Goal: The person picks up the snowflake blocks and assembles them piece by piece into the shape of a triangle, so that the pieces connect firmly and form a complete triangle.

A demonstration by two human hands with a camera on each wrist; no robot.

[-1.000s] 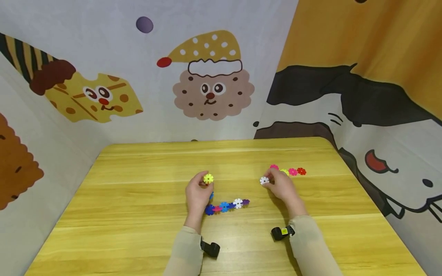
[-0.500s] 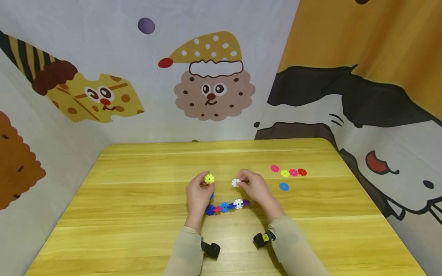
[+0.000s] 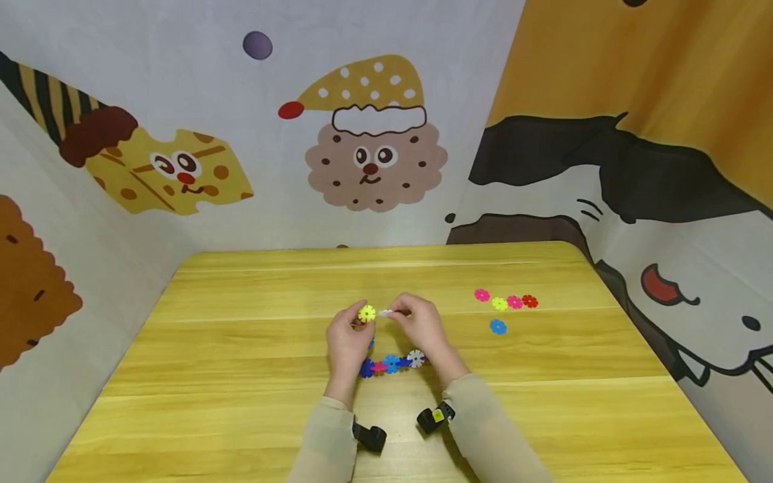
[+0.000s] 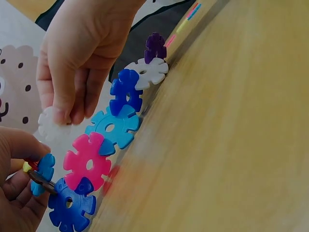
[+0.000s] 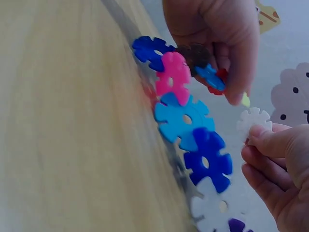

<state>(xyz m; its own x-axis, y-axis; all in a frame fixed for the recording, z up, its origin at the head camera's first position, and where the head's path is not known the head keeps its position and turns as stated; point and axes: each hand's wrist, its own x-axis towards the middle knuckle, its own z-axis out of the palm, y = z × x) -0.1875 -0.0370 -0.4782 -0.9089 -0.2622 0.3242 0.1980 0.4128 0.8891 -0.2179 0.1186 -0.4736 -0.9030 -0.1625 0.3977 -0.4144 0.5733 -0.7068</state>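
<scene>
My left hand pinches the yellow snowflake disc that ends a chain of interlocked flower-shaped plastic discs. From there the chain passes through red, light blue and dark brown discs, then runs low over the table through blue, pink, white and purple ones. Thumb and fingers of my right hand pinch a loose white snowflake disc, seen edge-on in the head view. It is close to the right of the yellow disc; whether they touch, I cannot tell. My left fingers hide part of the red disc.
On the wooden table, toward the back right, lie a pink disc, a yellow disc, another pink disc and a red disc. A blue disc lies in front of them. A cartoon-printed curtain hangs behind.
My right hand has carried the white disc leftward from the loose discs to beside the yellow disc, turning it edge-on. The left hand has stayed nearly still, holding the yellow disc.
</scene>
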